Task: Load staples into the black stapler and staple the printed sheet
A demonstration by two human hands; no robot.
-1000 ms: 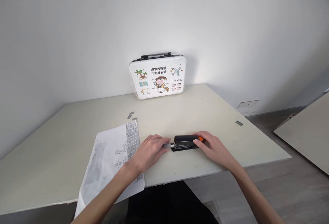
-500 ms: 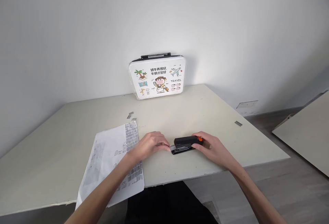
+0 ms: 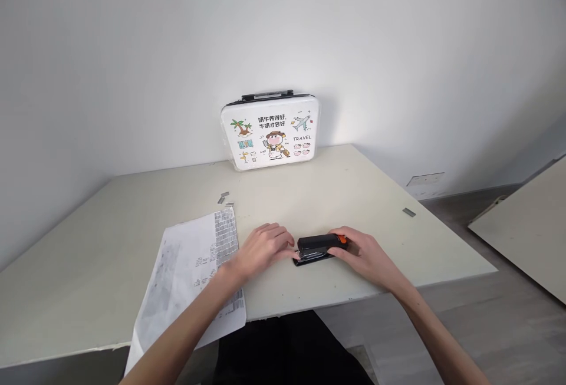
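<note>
A black stapler (image 3: 316, 247) with an orange rear end rests on the table near its front edge. My right hand (image 3: 365, 255) grips its back end, thumb on the near side and fingers on the far side. From the left, my left hand (image 3: 267, 249) reaches to the stapler's front end. Its fingers are curled, and its thumb presses at the metal tray between the top arm and the base. Beside my left forearm, printed paper sheets (image 3: 177, 267) lie partly under the arm and overhang the table's front edge.
Several small staple strips (image 3: 224, 198) lie behind the paper, and another staple strip (image 3: 409, 212) lies near the table's right edge. A white cartoon-printed case (image 3: 247, 149) leans on the wall behind the table (image 3: 79, 255). A second pale surface (image 3: 526, 226) stands at far right.
The metal tray that stuck out from the stapler's front has slid in, to the right. My left thumb has followed it. My right hand keeps its grip.
</note>
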